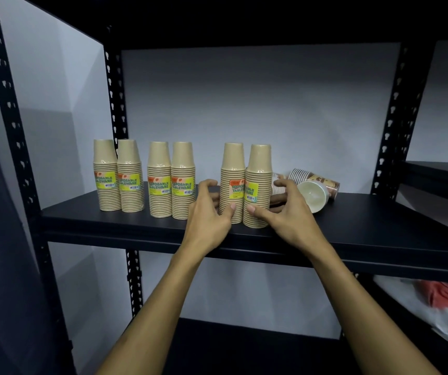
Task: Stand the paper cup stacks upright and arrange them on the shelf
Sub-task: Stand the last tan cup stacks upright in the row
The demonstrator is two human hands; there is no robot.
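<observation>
On the black shelf [87, 212], 6 tan cup stacks stood upright in pairs. The left hand [208, 212] and right hand [285, 212] cupped the third pair [245, 185] from both sides, fingers curled loosely against it, probably to square it into line. Behind, the patterned stacks [314, 182] lay tipped over; their number was unclear.
</observation>
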